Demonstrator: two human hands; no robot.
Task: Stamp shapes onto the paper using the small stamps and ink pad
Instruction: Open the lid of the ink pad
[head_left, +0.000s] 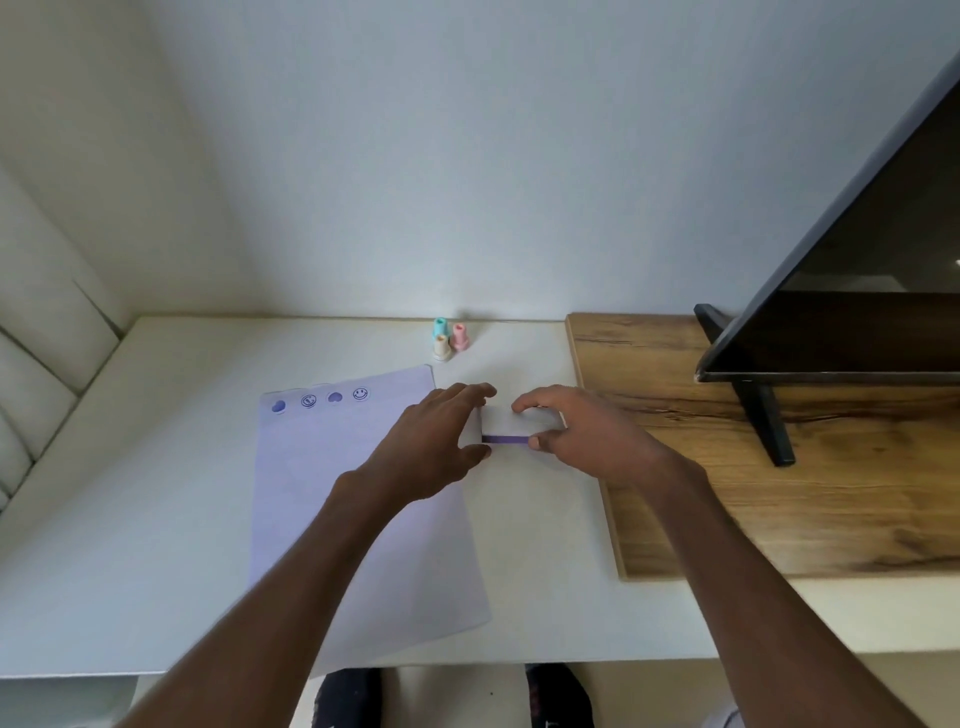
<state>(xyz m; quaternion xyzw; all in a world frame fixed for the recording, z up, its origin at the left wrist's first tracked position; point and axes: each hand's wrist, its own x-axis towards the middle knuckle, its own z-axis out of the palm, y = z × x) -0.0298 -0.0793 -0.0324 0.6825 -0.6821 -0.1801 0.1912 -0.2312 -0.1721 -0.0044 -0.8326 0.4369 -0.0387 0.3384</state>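
Teal (440, 327), pink (460, 336), cream stamps (441, 349)

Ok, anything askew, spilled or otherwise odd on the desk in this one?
Only the paper: it lies skewed on the white desk, its near corner hanging over the front edge. No ink is spilled. The three stamps stand upright, and both hands hold the ink pad.
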